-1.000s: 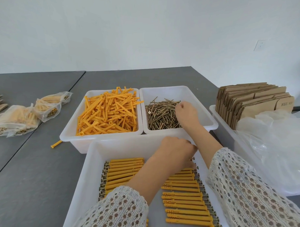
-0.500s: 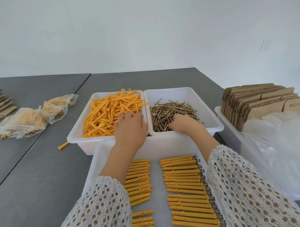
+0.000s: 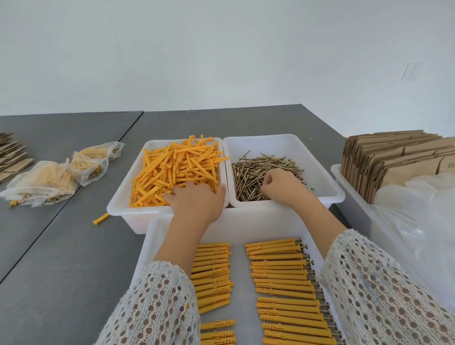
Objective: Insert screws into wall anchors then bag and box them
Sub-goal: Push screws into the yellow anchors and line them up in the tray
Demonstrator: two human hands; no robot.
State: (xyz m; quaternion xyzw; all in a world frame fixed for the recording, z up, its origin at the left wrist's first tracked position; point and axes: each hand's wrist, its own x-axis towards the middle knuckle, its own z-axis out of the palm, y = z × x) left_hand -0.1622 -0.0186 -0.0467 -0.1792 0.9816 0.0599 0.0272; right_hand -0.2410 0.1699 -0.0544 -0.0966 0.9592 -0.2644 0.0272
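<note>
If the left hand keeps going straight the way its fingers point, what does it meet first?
The left hand points away from the person into the left bin, its fingers already on the loose orange wall anchors. Going on, it would likely push deeper into that pile, then meet the bin's far wall.

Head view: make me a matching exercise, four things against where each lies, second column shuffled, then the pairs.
Things:
1. loose yellow anchors
2. screws
3. assembled anchors
4. filled bags

Places:
A. near white bin, laid in rows
B. grey table, far left
C. far right bin, under the right hand
D. far left bin, under the left hand

Pairs: 1-D, 2-C, 3-A, 4-B
</note>
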